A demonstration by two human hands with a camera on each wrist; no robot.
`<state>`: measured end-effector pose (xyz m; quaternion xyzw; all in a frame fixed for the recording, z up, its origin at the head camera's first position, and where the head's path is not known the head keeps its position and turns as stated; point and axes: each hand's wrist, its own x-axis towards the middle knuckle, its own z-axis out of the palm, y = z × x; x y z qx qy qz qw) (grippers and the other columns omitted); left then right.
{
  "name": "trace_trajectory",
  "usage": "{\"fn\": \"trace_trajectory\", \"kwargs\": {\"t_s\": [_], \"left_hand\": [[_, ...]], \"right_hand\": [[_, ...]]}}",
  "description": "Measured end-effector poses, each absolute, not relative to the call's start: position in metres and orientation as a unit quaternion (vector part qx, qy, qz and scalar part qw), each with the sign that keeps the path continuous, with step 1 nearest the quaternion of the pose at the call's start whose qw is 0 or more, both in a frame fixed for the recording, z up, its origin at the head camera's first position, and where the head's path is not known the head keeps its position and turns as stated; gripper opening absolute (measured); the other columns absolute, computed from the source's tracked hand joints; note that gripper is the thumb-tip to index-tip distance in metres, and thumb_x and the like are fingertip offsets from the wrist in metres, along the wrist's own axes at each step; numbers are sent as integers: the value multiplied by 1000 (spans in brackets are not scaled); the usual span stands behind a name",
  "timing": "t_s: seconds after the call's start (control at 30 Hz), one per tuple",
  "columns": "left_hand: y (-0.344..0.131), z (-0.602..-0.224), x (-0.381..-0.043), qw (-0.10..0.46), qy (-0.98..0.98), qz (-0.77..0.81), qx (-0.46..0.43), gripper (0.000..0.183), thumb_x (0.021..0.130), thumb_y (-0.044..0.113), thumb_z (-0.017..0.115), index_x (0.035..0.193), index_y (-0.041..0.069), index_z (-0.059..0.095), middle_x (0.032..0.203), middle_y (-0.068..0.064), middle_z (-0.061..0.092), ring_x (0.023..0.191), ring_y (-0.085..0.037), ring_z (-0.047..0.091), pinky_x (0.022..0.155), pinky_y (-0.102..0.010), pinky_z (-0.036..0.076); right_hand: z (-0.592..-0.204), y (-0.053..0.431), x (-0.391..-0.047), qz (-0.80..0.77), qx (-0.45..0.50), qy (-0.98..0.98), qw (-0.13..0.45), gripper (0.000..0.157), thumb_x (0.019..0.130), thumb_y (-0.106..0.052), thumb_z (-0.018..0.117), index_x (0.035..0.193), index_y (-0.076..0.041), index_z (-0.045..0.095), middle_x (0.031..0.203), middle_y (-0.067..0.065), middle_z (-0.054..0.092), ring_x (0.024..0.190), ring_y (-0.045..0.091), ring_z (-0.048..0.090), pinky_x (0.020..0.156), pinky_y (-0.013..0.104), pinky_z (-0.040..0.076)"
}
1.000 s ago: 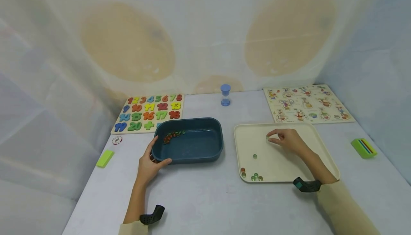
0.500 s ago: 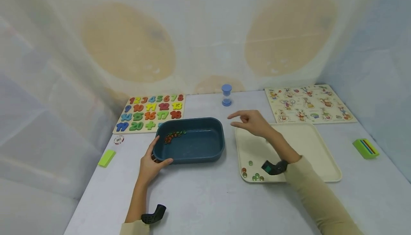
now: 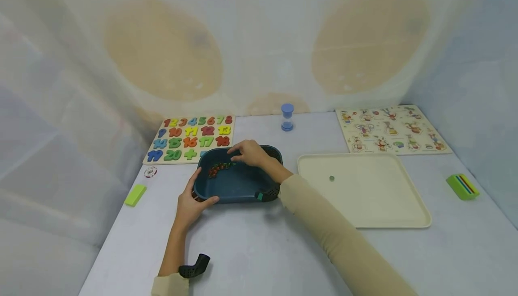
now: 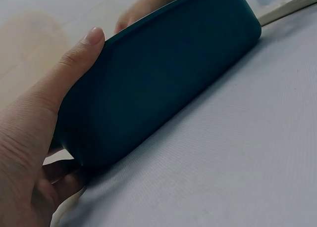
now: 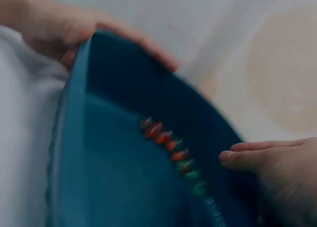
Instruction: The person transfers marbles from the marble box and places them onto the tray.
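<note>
Glass marbles [image 5: 171, 144], red and green, lie in a curved cluster toward the left end of a dark teal rectangular basin [image 3: 234, 188], left of centre on a white-covered desk [image 3: 243, 242], as a person in beige sleeves works with both hands. Gripping the basin by its near left corner is the left hand [image 3: 190, 207], its thumb on the near rim and its fingers around the left side. Reaching over the basin's right end, the right hand [image 3: 252, 153] hovers above the marbles, its thumb and forefinger close together with a narrow gap between the tips, the green end of the cluster nearest to them. To the right of the basin rests a cream rectangular tray [image 3: 368, 192], a lone green marble [image 3: 332, 178] in its left half; the right sleeve [image 3: 332, 228] hides the tray's near left corner. Along the desk's far edge stand a blue hourglass [image 3: 287, 117], upright near the middle, a number puzzle board [image 3: 183, 145] toward the far left corner, and an illustrated puzzle board [image 3: 390, 129] toward the far right. Near the left edge lie a round chip [image 3: 150, 172] and a lime-green block [image 3: 135, 195]; near the right edge sits a green block with coloured stripes [image 3: 462, 186].
</note>
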<state>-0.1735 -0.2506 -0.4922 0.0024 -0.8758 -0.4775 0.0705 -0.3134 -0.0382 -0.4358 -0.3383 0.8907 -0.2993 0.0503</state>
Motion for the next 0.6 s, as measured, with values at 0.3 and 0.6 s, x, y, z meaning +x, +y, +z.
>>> {"fn": "trace_trajectory", "kwargs": {"t_s": [0.3, 0.6], "left_hand": [[-246, -493, -177, 67, -876, -477, 1, 92, 66, 34, 79, 139, 41, 23, 142, -11, 32, 117, -36, 46, 86, -48, 45], [-249, -492, -176, 67, -874, -481, 6, 91, 67, 33, 78, 138, 43, 22, 143, -10, 30, 117, -37, 45, 86, -48, 45]], "right_hand": [[-464, -38, -319, -234, -303, 921, 69, 22, 82, -28, 65, 102, -21, 69, 106, -5, 65, 89, 8, 60, 77, 26, 47], [-435, -8, -309, -317, -344, 883, 26, 19, 81, -30, 65, 96, -18, 69, 57, -2, 53, 48, 7, 37, 49, 21, 32]]}}
